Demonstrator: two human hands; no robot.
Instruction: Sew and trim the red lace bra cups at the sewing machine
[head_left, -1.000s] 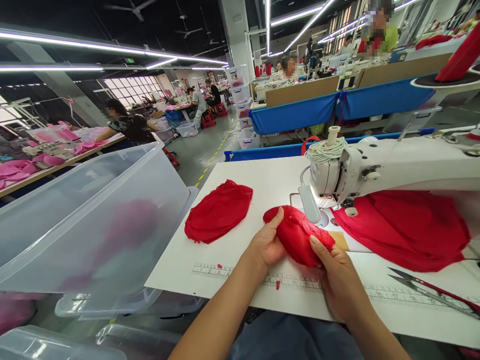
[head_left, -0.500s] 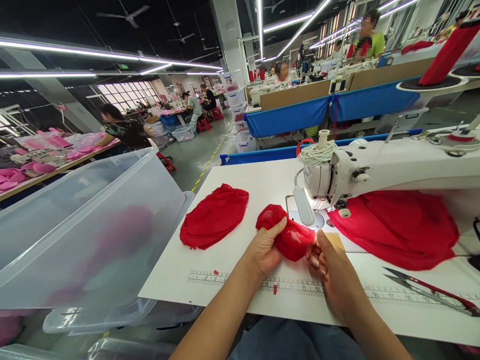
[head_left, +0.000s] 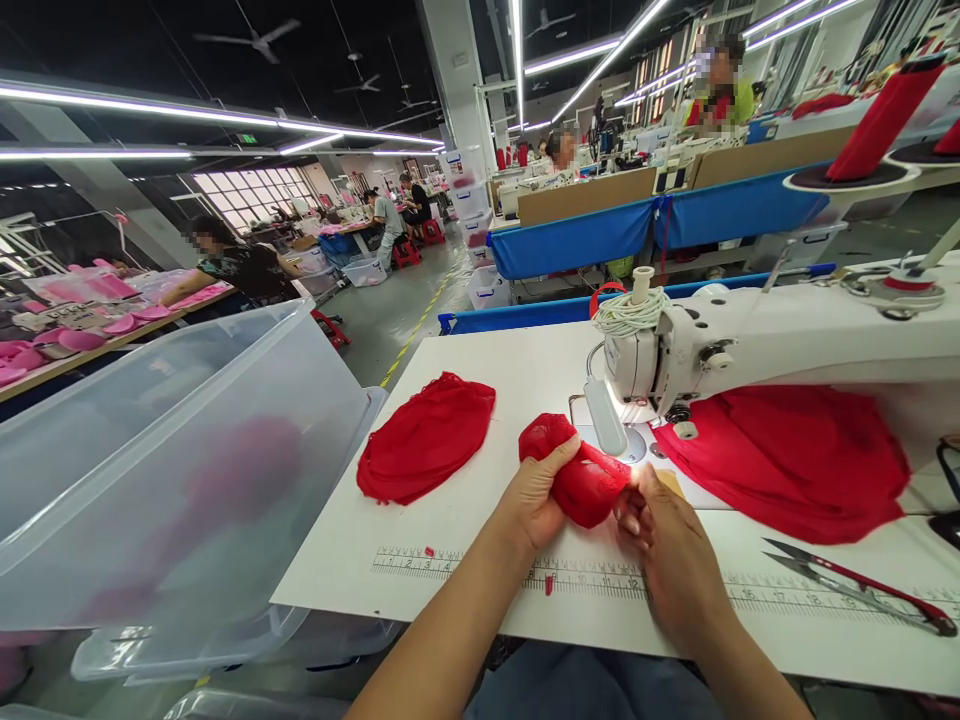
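My left hand (head_left: 536, 490) grips a bunched piece of red lace fabric (head_left: 574, 470) just in front of the white sewing machine (head_left: 750, 340). My right hand (head_left: 664, 545) pinches the same piece at its right edge, fingers curled, close to the needle plate (head_left: 637, 445). A stack of flat red lace pieces (head_left: 427, 438) lies on the white table (head_left: 495, 540) to the left of my hands. A larger heap of red fabric (head_left: 787, 455) sits under the machine's arm on the right.
A tilted clear plastic bin (head_left: 172, 460) with red pieces stands off the table's left edge. Thread snips (head_left: 855, 585) lie at the front right. A printed ruler (head_left: 592, 575) runs along the table's front. Other workers sit at benches behind and left.
My hands have squeezed the red lace piece into a tighter bunch and shifted it slightly left. My right hand moved from lying over the piece to pinching its edge.
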